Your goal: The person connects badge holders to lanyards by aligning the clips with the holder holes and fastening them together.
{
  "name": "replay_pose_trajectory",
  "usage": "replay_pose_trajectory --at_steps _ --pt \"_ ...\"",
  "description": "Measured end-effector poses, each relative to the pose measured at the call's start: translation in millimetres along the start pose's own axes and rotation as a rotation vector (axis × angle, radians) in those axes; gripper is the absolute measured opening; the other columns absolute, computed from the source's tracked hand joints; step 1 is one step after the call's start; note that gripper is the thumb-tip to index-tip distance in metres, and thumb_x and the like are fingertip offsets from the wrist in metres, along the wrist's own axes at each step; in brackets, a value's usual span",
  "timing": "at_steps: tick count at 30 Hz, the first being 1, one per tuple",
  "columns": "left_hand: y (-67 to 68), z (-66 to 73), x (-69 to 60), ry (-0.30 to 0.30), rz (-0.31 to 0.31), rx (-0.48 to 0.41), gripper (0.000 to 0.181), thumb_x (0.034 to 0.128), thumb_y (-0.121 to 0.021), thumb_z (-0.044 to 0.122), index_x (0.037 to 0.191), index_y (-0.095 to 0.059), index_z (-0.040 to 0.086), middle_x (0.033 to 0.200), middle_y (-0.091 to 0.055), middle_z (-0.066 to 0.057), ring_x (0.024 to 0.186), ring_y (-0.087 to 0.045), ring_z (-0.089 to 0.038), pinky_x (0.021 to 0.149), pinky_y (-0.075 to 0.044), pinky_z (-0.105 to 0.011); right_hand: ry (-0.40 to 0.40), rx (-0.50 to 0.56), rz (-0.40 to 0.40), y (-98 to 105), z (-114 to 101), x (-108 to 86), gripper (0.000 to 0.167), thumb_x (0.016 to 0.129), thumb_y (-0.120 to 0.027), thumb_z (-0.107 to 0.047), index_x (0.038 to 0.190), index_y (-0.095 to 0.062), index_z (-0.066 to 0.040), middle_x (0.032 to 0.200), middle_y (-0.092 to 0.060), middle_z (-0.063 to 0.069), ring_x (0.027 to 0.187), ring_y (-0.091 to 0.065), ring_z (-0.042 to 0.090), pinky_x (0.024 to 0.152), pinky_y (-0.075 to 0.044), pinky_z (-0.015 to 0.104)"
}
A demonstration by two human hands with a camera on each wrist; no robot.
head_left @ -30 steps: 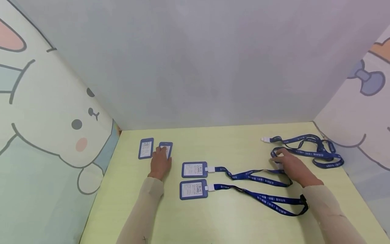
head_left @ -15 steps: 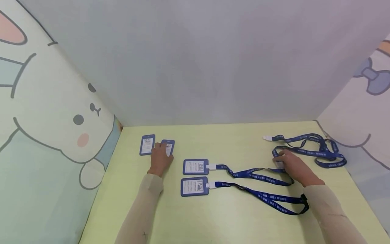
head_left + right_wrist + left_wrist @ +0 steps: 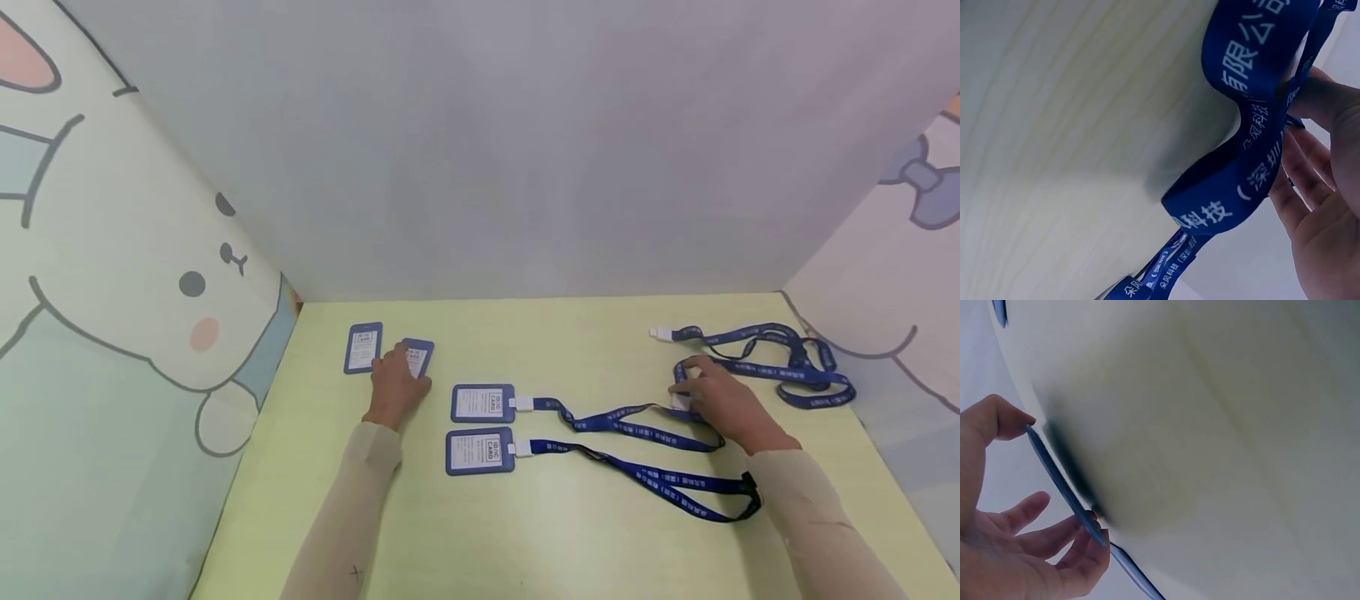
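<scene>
My left hand [image 3: 393,390] grips a blue-rimmed ID card holder [image 3: 420,357] by its edges. In the left wrist view the holder [image 3: 1063,487] is edge-on and tilted between the thumb and fingers of that hand [image 3: 1029,556]. At the right, my right hand [image 3: 726,407] pinches a blue lanyard [image 3: 761,371] near a white clip [image 3: 680,402]. Printed strap [image 3: 1229,175] loops beside the right hand [image 3: 1329,231] in the right wrist view, where the thumb lies against it. A second loose holder [image 3: 363,348] lies left of my left hand.
Two card holders [image 3: 483,403] [image 3: 480,452] with attached lanyards [image 3: 637,431] [image 3: 667,479] lie mid-table, straps stretching right. Another lanyard's white clip [image 3: 661,334] lies at the back right, its strap tangled with the gripped one. Walls enclose the table [image 3: 525,533] behind and at both sides.
The holder in my left hand has shifted slightly right and tilted a little more. My right hand stays at the same lanyard. The head view has shifted slightly.
</scene>
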State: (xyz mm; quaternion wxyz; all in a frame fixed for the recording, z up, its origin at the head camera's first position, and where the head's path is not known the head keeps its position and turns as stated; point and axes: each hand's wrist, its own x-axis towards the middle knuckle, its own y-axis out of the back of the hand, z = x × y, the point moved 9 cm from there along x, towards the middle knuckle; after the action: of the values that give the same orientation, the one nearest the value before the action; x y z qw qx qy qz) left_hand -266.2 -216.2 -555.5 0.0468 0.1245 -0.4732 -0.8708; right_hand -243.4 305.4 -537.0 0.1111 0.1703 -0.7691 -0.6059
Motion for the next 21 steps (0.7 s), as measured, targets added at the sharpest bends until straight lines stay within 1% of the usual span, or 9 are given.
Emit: replay_pose_trajectory --at_steps 2,5,8,12,15,17,19,21 --pt "0.9 -0.4 0.8 0.002 0.003 0.004 0.078 0.0889 -0.074 0.017 0.155 -0.039 -0.004 0.147 -0.051 -0.029 0.126 -0.044 -0.044 0.108 -0.046 -0.06 0.007 0.005 0.017 3.2 -1.3 -0.3 0.027 0.084 -0.082 0.007 0.108 -0.083 -0.006 0.139 -0.05 0.031 0.125 -0.052 0.054 0.098 -0.053 0.067" --pt "1.5 -0.8 1.2 -0.001 0.001 0.022 0.076 0.0886 -0.074 0.017 0.152 -0.04 -0.006 0.142 -0.053 -0.03 0.124 -0.046 -0.045 0.107 -0.047 -0.06 0.004 0.014 0.018 5.6 -1.8 -0.6 0.027 0.082 -0.086 0.002 0.107 -0.083 -0.006 0.144 -0.045 0.033 0.131 -0.043 0.058 0.102 -0.047 0.072" --pt "2.5 -0.5 1.1 -0.009 0.003 0.027 0.075 0.0881 -0.075 0.017 0.15 -0.04 -0.007 0.139 -0.054 -0.03 0.124 -0.049 -0.046 0.108 -0.047 -0.061 0.004 0.014 0.021 6.3 -2.1 -0.8 0.028 0.081 -0.088 -0.001 0.108 -0.083 -0.007 0.146 -0.043 0.033 0.132 -0.041 0.059 0.103 -0.045 0.074" --pt "3.2 1.6 -0.3 -0.027 0.005 0.027 0.078 0.0867 -0.076 0.015 0.152 -0.039 -0.007 0.142 -0.053 -0.031 0.128 -0.049 -0.048 0.112 -0.045 -0.062 0.04 -0.019 0.075 8.8 -3.5 -1.6 0.029 0.077 -0.092 -0.004 0.105 -0.084 -0.007 0.145 -0.046 0.031 0.128 -0.045 0.057 0.102 -0.046 0.073" --pt "1.4 2.9 -1.7 -0.034 -0.004 0.041 0.08 0.0864 -0.076 0.015 0.153 -0.038 -0.007 0.144 -0.053 -0.031 0.13 -0.047 -0.049 0.113 -0.044 -0.062 0.077 -0.049 0.125 10.7 -4.5 -1.5 0.029 0.074 -0.094 -0.004 0.102 -0.083 -0.005 0.139 -0.055 0.028 0.125 -0.049 0.054 0.102 -0.045 0.073" --pt "0.2 3.3 -2.5 -0.036 -0.012 0.054 0.08 0.0864 -0.076 0.016 0.153 -0.037 -0.006 0.144 -0.052 -0.031 0.131 -0.046 -0.049 0.112 -0.044 -0.062 0.098 -0.069 0.145 10.5 -5.2 -0.5 0.029 0.073 -0.094 -0.004 0.1 -0.083 -0.004 0.129 -0.063 0.024 0.123 -0.053 0.052 0.103 -0.045 0.072" --pt "-0.2 3.3 -3.0 -0.038 -0.012 0.069 0.08 0.0866 -0.076 0.016 0.153 -0.037 -0.006 0.144 -0.052 -0.031 0.13 -0.046 -0.048 0.112 -0.044 -0.062 0.115 -0.075 0.149 9.5 -6.3 1.0 0.028 0.072 -0.094 -0.003 0.098 -0.082 -0.004 0.117 -0.07 0.02 0.118 -0.057 0.048 0.102 -0.047 0.07" --pt "-0.1 3.8 -3.0 -0.049 -0.009 0.09 0.079 0.0867 -0.075 0.016 0.152 -0.037 -0.006 0.144 -0.051 -0.032 0.129 -0.046 -0.049 0.111 -0.045 -0.063 0.123 -0.069 0.139 8.4 -7.1 2.4 0.027 0.073 -0.093 -0.003 0.098 -0.081 -0.004 0.108 -0.074 0.015 0.112 -0.061 0.043 0.098 -0.05 0.066"
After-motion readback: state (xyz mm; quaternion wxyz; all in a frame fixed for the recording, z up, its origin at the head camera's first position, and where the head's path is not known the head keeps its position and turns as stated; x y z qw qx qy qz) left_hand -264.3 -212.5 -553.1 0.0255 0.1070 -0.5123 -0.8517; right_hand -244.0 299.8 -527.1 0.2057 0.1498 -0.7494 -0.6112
